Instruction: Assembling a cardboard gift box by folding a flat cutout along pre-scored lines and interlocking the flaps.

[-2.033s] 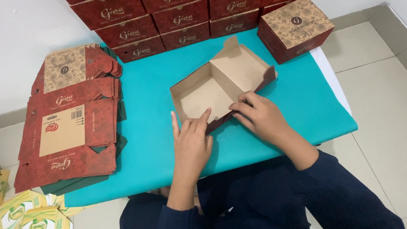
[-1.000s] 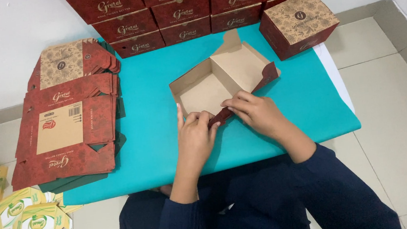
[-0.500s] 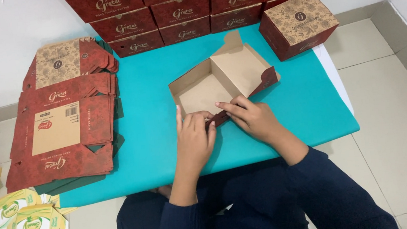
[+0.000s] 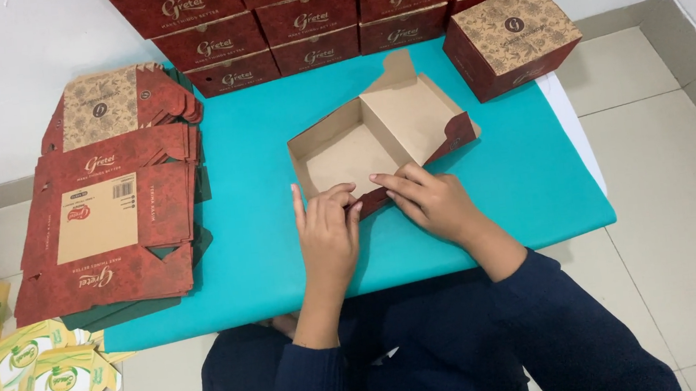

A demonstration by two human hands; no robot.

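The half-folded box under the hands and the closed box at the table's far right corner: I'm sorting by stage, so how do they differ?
The half-folded box lies open, its plain brown inside showing; the closed box is shut, its patterned tan top showing. Both hands, left hand and right hand, press the half-folded box's near wall; the closed box stands untouched. Both have dark red outer walls and sit on the teal table.

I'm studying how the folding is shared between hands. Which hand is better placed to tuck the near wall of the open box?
Probably the left hand: its fingertips already curl over the near wall of the half-folded box. The right hand rests beside that wall's corner.
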